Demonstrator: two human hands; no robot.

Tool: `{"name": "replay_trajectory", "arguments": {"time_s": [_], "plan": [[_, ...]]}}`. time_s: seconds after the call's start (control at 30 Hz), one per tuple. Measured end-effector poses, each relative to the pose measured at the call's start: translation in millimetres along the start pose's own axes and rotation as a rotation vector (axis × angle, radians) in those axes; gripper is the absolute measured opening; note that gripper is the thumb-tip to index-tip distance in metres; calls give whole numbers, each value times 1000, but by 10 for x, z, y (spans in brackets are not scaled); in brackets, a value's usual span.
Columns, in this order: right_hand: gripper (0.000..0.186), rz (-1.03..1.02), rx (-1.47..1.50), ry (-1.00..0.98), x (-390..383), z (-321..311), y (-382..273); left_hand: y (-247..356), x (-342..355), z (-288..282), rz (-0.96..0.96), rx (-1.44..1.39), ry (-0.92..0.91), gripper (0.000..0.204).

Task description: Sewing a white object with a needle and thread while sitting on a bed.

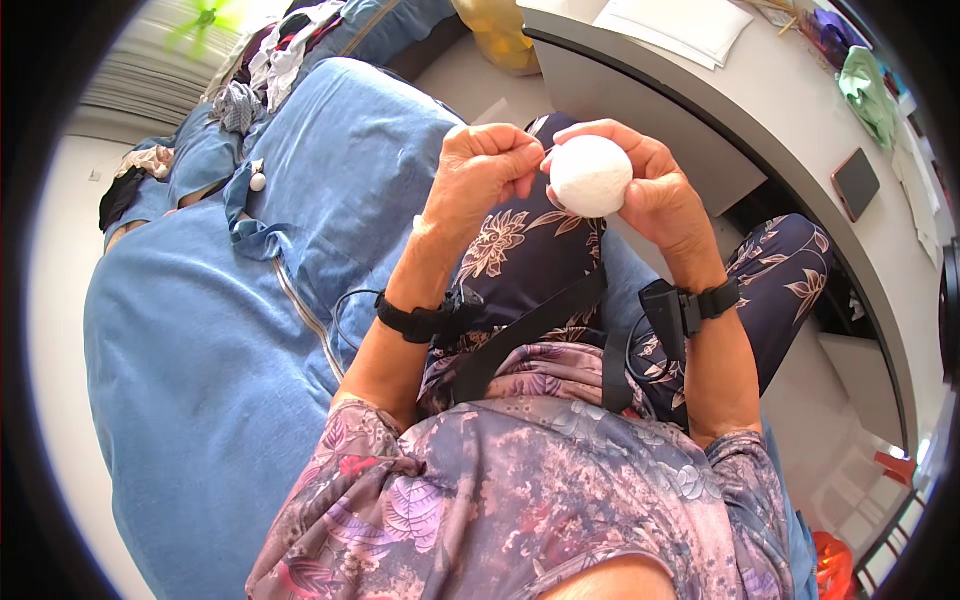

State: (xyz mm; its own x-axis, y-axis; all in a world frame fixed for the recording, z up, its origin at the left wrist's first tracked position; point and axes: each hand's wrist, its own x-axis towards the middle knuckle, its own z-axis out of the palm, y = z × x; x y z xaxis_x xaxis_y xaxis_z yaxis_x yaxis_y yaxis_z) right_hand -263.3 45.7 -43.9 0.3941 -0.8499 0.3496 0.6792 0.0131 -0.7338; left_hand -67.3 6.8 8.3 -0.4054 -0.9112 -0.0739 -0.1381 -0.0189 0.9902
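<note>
A white ball with a slightly rough surface is held up over my lap by my right hand, whose fingers and thumb curve round its back and right side. Just left of the ball, my left hand is closed in a pinch, thumb against forefinger. Something very thin may run between that pinch and the ball, but it is too small to name. Both hands are close together, above dark trousers with a pale flower print.
A blue-covered couch spreads to my left, with clothes heaped at its far end. A small round white object lies there on a blue strip. The curved desk at right bears a phone, papers and green cloth.
</note>
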Motion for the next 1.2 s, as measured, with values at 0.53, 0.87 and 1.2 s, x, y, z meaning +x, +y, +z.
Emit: {"name": "replay_trajectory", "arguments": {"time_s": [0.53, 0.87, 1.2], "plan": [[56, -61, 91, 178, 89, -103, 219, -8, -399, 61, 160, 275, -55, 12], [52, 32, -367, 343, 85, 32, 345, 142, -458, -56, 202, 190, -51, 12], [56, 137, -649, 213, 64, 182, 332, 129, -340, -237, 208, 113, -30, 15]]}}
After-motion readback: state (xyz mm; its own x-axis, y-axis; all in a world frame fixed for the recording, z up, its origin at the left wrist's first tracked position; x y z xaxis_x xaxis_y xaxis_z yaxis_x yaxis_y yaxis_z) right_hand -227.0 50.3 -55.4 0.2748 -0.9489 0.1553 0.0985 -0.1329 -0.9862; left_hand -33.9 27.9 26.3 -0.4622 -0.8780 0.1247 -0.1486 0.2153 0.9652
